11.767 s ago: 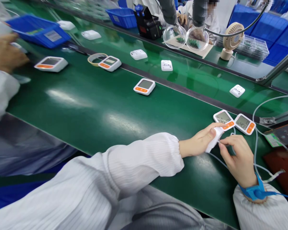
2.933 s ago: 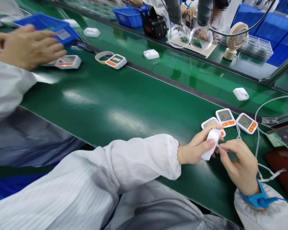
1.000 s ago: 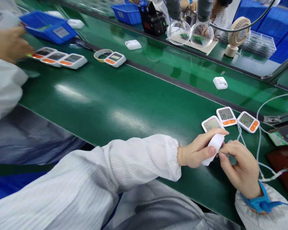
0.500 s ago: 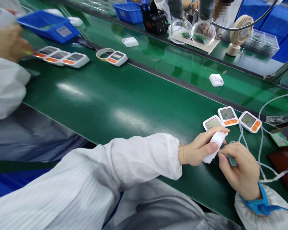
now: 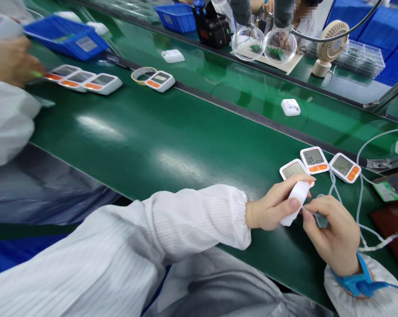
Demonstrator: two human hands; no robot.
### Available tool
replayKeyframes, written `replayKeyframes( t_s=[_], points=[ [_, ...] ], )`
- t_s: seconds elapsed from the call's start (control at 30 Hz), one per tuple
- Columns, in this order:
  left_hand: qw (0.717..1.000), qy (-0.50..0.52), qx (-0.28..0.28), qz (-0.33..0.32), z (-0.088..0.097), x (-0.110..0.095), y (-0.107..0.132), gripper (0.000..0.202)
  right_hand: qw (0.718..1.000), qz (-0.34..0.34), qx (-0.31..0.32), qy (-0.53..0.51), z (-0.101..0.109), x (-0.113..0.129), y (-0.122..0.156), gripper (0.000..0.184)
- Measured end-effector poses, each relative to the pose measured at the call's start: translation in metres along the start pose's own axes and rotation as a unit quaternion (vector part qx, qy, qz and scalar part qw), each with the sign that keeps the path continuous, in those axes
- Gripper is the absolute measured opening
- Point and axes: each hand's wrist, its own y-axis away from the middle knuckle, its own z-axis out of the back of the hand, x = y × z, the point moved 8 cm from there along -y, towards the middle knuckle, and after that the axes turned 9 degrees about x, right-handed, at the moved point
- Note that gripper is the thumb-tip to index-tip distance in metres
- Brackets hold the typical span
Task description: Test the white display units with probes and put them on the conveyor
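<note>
My left hand point(image 5: 274, 204) is closed around a white plastic device point(image 5: 298, 198), held tilted on its edge above the green table. Thumb and fingers of my right hand point(image 5: 334, 229) pinch a thin grey cable point(image 5: 305, 208) against the side of that device; the cable's tip is hidden. Just beyond my left hand lies a display device point(image 5: 293, 169), partly covered by the fingers. Beside it are a second display device point(image 5: 314, 159) and a third display device point(image 5: 345, 168), both with lit grey screens and orange buttons. Pale cables point(image 5: 360, 207) run near them.
A co-worker's hand point(image 5: 12, 61) is at far left, near several display devices point(image 5: 102, 83) and a blue bin point(image 5: 66, 37). A tape roll point(image 5: 139, 75) touches another device point(image 5: 161, 81). White housings point(image 5: 290, 107) lie on the green belt point(image 5: 225, 83) beyond the dark rail. A blue wrist strap point(image 5: 357, 284) trails a cord.
The white housings on the belt have shifted left, and another one has appeared at the right edge. My hands keep nearly the same pose.
</note>
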Motion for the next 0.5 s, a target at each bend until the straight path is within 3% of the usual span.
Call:
replayKeyframes(
  t_s=[0.5],
  points=[
    [0.995,-0.1,-0.023,-0.02,0.003,-0.012,0.0,0.064,1.0,-0.006,-0.007,0.03,-0.004,-0.001,0.003,0.012]
  ],
)
